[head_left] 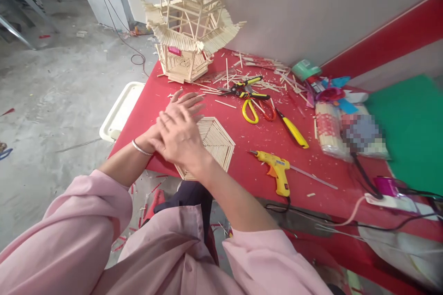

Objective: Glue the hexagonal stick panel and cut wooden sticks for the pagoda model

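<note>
a: hands?
b: both look empty. right hand (182,136) lies across the left hand (178,102), fingers laid over it, not clenched. left fingers spread, nothing gripped that i can see.

a: and the workpiece?
b: six-sided stick panel (218,140), flat on the red table (238,177) at its front edge, partly under the hands.

a: handling advice?
b: my take: slide it inboard before pressing, so the near side has full support. lift by two opposite edges, don't pinch one stick; glued strips probably peel. seat any proud stick with a flat fingertip. glue gun (278,166) lies on its side just right of the panel, nozzle pointing its way. treat as hot, keep wrist and sleeve clear. its cord drops over the front edge, so a snag is possible. park the yellow cutter (294,131) away from the reach.

a: what can't you see?
b: panel's left part, covered by hands. overhang at the front: can't tell. dark line near its right side, gap or shadow, unclear. most of the left palm hidden. stick tower (187,32) behind is cropped at the top. one stick pack (327,131) reads fine, its neighbour is pixelated.
</note>
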